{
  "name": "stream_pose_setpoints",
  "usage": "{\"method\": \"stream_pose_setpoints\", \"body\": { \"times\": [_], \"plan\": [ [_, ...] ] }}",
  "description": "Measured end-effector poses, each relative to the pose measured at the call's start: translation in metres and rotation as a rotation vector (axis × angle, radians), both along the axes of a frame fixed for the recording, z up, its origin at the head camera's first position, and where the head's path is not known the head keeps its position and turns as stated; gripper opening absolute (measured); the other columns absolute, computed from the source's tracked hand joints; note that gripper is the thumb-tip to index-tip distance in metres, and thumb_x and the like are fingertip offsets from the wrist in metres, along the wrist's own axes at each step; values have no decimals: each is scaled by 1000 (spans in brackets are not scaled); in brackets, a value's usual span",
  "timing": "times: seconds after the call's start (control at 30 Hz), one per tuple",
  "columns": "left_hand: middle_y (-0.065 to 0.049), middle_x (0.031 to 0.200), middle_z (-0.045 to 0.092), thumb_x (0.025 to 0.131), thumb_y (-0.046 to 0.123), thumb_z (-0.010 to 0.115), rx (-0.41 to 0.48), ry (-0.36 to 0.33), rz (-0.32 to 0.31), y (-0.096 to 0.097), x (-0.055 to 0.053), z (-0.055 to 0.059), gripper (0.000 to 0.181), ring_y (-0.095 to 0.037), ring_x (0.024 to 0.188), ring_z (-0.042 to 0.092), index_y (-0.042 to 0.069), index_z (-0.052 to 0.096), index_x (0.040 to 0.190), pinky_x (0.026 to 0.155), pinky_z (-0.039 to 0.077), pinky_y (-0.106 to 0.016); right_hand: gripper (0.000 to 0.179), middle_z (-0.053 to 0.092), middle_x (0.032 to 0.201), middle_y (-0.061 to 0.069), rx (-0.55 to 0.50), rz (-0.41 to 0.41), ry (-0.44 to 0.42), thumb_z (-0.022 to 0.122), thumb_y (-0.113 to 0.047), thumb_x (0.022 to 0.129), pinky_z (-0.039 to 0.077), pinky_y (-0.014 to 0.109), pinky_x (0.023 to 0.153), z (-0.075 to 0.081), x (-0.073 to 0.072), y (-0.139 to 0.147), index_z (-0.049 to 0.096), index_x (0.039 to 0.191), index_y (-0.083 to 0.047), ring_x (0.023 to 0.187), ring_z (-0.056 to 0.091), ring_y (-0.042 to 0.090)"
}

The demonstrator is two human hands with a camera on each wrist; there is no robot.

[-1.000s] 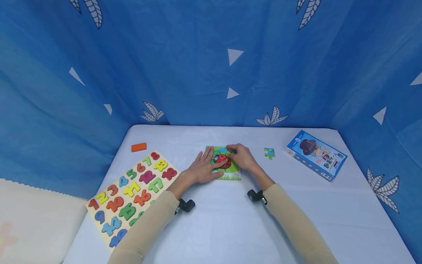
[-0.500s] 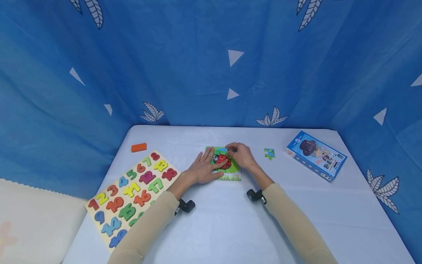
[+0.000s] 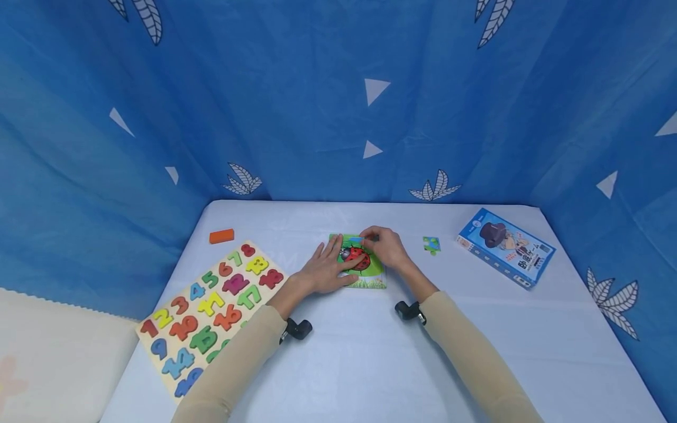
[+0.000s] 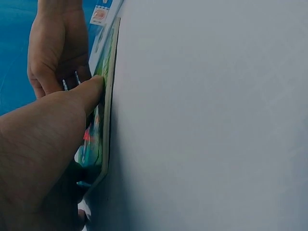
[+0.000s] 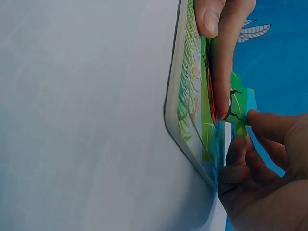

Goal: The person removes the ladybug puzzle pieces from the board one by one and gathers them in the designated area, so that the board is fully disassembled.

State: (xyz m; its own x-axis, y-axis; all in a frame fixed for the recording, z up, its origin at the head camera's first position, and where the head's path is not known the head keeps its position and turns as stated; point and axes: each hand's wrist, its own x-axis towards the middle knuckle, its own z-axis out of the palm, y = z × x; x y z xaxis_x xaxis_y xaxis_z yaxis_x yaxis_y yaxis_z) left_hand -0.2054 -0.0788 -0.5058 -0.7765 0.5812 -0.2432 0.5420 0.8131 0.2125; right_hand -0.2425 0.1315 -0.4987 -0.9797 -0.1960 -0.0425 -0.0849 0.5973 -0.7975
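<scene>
While my left hand lies flat with its fingers spread across the puzzle board, my right hand pinches a puzzle piece between thumb and fingertips, a narrow grip. The board is a thin, pale-edged square with rounded corners, printed with a red, black-spotted ladybird on bright green, grass and small flowers running along its near edge and light blue showing at its far one. It lies near the far edge of the table, roughly midway between the two far corners. The piece I hold is green, crossed by thin black lines, with light blue on one side; it stands tilted up at the board's far part, and I cannot tell whether it is seated. Toward the table's far right corner, a loose piece, green and blue with a knob, lies between my right hand and a blue box.
</scene>
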Motion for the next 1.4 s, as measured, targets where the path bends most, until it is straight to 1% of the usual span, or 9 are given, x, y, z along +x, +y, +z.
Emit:
{"method": "stream_pose_setpoints", "body": {
  "times": [0.13,0.37,0.53,0.67,0.83,1.0,1.1,1.27,1.4],
  "plan": [
    [-22,166,-11,101,66,33,0,3,-1,1,-1,-1,61,-37,154,-11,43,26,157,123,4,-57,14,72,103,5,3,2,3,67,-22,98,52,44,86,1,1,0,73,107,-13,98,67,24],
    [-22,166,-13,101,68,31,-10,5,3,1,-1,-2,61,-36,154,-12,45,25,157,123,4,-58,13,73,98,3,-2,10,14,66,-22,99,51,42,82,1,2,1,72,106,-13,93,67,22],
    [-21,166,-15,101,69,31,-4,-9,5,1,-1,-2,62,-36,154,-13,45,24,157,123,3,-57,15,72,99,3,-22,13,6,65,-23,99,52,42,84,3,3,4,71,108,-13,94,67,22],
    [-21,166,-15,101,69,31,4,-14,11,0,0,-3,62,-35,154,-13,45,24,157,123,2,-57,14,72,100,2,-50,-4,3,65,-24,100,52,41,84,5,2,10,71,108,-13,96,67,21],
    [-22,166,-14,101,69,31,16,-12,9,0,0,-3,62,-36,154,-13,45,25,157,123,2,-57,12,70,101,3,-67,-35,8,65,-23,100,52,39,80,9,2,24,70,106,-14,96,65,22],
    [-22,166,-14,100,69,32,18,-11,12,1,0,-3,63,-35,154,-13,46,23,157,123,2,-57,16,70,102,5,-50,-68,6,65,-22,100,50,37,77,13,2,42,71,110,-11,98,65,24],
    [-22,166,-14,100,70,31,11,-7,12,1,0,-3,63,-35,154,-13,46,22,157,123,2,-57,17,70,103,6,-42,-82,2,65,-21,100,49,37,75,13,1,55,71,111,-10,97,64,25],
    [-22,166,-14,101,68,32,18,-4,7,0,0,-4,62,-35,154,-13,45,23,158,123,1,-57,16,70,106,7,-10,-102,-7,65,-21,100,47,36,77,11,-1,75,71,110,-11,97,61,25],
    [-22,166,-14,101,68,33,27,-8,3,0,1,-4,62,-35,154,-14,45,22,158,123,1,-56,18,70,109,9,13,-110,-23,64,-22,100,47,37,78,12,-2,89,72,112,-11,97,60,26]
  ]
}}
